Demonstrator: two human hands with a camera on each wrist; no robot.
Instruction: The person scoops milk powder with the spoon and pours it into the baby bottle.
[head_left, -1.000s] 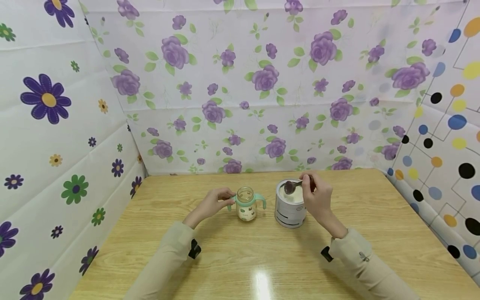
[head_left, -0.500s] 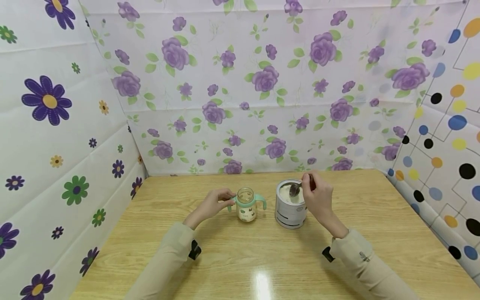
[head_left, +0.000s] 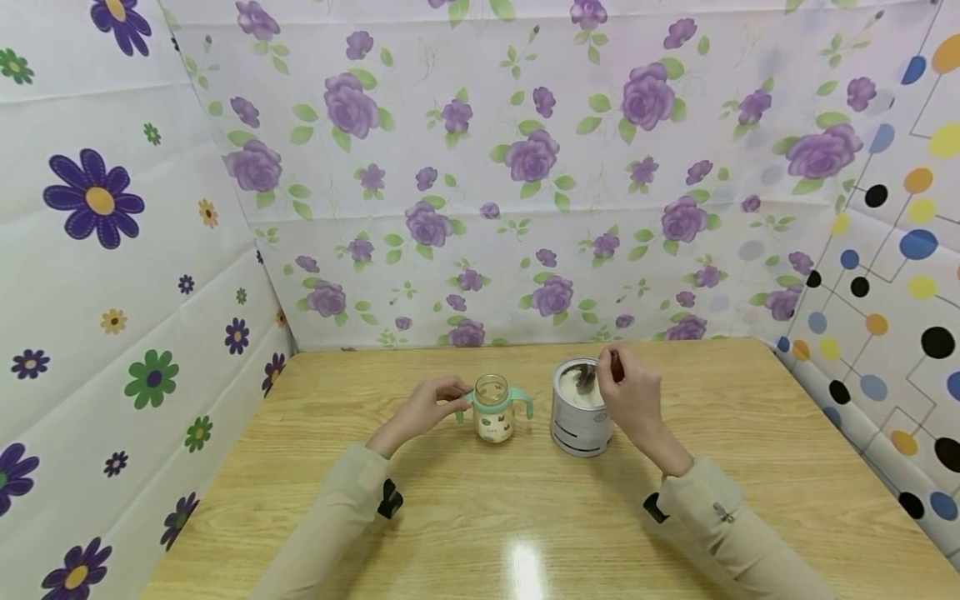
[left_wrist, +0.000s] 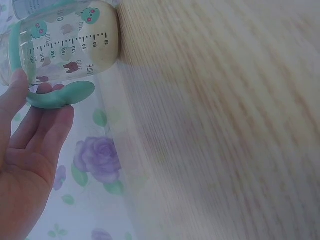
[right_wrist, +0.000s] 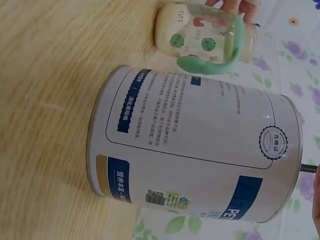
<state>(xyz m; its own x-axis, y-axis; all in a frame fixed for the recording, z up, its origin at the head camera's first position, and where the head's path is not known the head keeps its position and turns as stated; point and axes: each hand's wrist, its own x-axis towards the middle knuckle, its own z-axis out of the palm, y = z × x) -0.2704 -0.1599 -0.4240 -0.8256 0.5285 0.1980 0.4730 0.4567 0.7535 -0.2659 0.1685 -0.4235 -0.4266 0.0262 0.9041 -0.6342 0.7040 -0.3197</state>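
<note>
- Can: it stands upright on the wood table. Its top is open, with pale powder inside.
- Right hand: the thumb and finger pinch a dark spoon. The spoon dips into the can's mouth. I cannot tell if it touches the powder.
- Bottle: it stands upright near the can, on the left, with a gap between. It is see-through, and pale stuff sits low inside.
- Left hand: the thumb and fingers pinch the bottle's green left handle.
- Cloth: purple flowers cover it, behind the table.
</note>
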